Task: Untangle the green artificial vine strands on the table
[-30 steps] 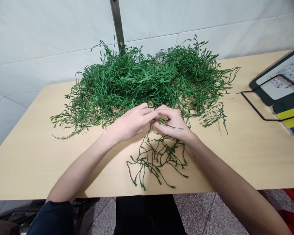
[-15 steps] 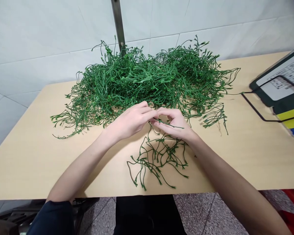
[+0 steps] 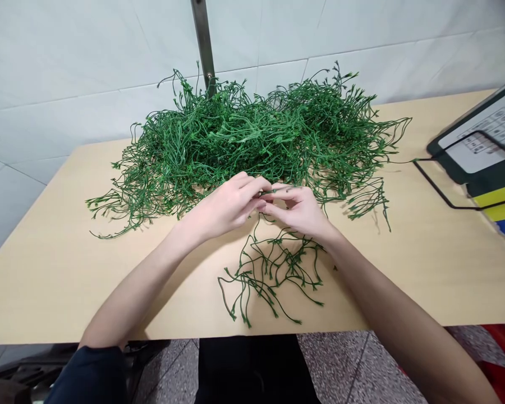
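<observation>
My left hand (image 3: 231, 205) and my right hand (image 3: 298, 210) meet fingertip to fingertip at the middle of the table, pinched on a thin green plastic stem (image 3: 268, 192). Most of that stem is hidden by my fingers. Just behind my hands spreads a large tangled heap of green stems (image 3: 244, 132). Nearer to me, a smaller loose group of green stems (image 3: 273, 266) lies below my right hand.
The pale wooden table (image 3: 59, 269) stands against a tiled wall, with a metal post (image 3: 204, 45) behind the heap. At the right are a black wire frame (image 3: 435, 188) and a dark-edged panel with a printed sheet (image 3: 480, 143).
My fingers have shifted on the stem. Its long end, which lay across my right palm, no longer shows there. My right fingers have bent a little and the heaps have stayed put.
</observation>
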Demonstrator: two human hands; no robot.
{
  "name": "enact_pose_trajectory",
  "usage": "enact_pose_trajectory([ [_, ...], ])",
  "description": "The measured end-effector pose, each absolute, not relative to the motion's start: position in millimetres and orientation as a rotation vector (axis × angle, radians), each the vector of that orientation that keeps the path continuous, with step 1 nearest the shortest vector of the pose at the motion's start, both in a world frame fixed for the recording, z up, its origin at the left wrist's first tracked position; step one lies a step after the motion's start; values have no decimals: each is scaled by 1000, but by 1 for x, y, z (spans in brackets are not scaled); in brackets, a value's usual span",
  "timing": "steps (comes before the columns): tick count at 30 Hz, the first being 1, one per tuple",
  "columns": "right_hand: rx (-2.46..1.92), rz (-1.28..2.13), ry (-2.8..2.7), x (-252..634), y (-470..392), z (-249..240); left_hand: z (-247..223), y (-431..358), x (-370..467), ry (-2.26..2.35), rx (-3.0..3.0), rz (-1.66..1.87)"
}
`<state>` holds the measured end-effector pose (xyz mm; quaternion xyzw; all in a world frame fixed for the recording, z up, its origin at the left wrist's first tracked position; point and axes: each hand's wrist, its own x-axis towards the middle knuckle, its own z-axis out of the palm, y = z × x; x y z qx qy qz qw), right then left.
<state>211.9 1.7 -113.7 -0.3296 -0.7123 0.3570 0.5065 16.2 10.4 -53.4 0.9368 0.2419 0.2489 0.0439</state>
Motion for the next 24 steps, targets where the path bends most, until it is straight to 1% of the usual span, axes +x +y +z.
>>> enact_pose_trajectory([
  [3,-834,828,-1653,210,2,-115,-51,10,16,892,2744,682],
  [7,-868,822,-1593,209,2,-115,-51,12,15,838,2598,696],
  [12,-854,835,-1568,207,2,-115,-56,16,15,838,2612,826],
  [18,-835,861,-1670,211,4,-116,-57,18,13,798,2679,841],
  [24,-852,806,-1663,214,3,-113,-50,14,14,791,2701,829],
])
